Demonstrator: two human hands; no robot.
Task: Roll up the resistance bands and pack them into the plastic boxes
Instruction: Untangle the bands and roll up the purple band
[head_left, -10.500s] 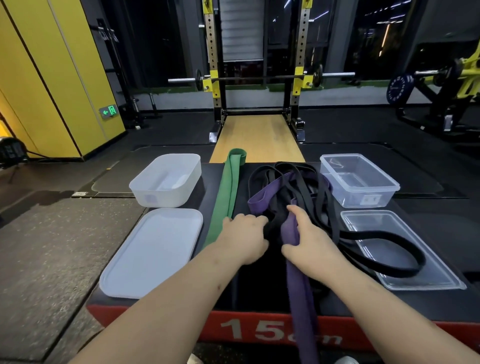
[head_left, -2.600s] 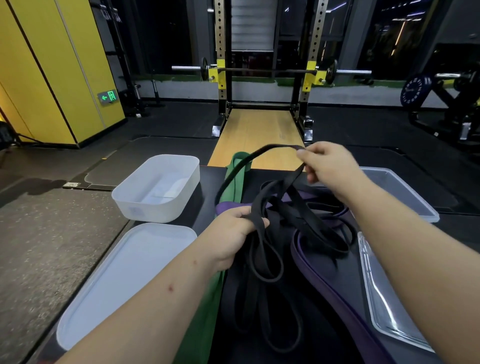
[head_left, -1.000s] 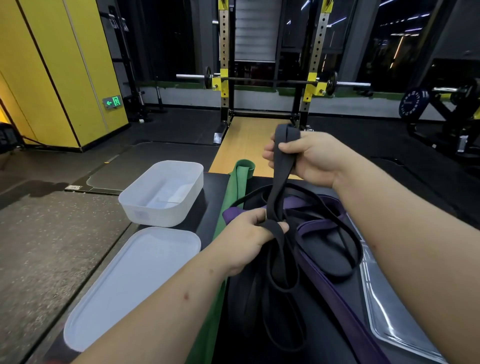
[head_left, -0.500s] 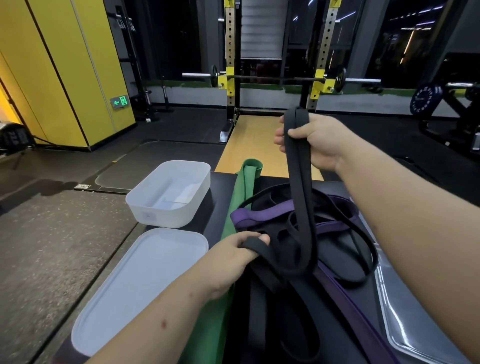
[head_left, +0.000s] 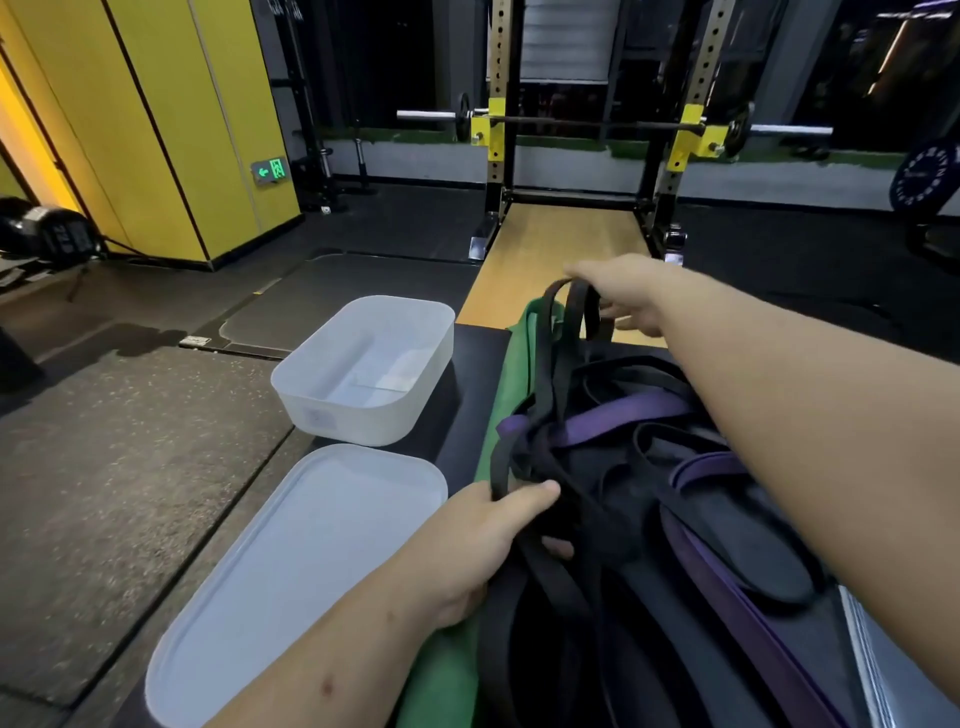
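At the far left of the table (head_left: 467, 374) a white lid (head_left: 291, 571) is laid flat, with an open white plastic box (head_left: 363, 364) set just beyond it. Just beside these a green band (head_left: 501, 405) is stretched lengthways along the table, partly covered by the left forearm. The left hand (head_left: 493, 540) is seen at the near side of the tangle, its thumb and fingers curled round several strands of the black band (head_left: 545, 358), which are gripped just above the green one. From that grip a black loop is drawn toward the far edge of the table, where its tip is met by the right hand (head_left: 623, 296). This hand is blurred; its fingers are reached out over the loop, and whether the loop is pinched or merely touched cannot be told. Between the two hands a purple band (head_left: 623, 410) is heaped among black loops, beneath the right forearm. At the right edge a strip of a clear lid (head_left: 878, 670) is shown
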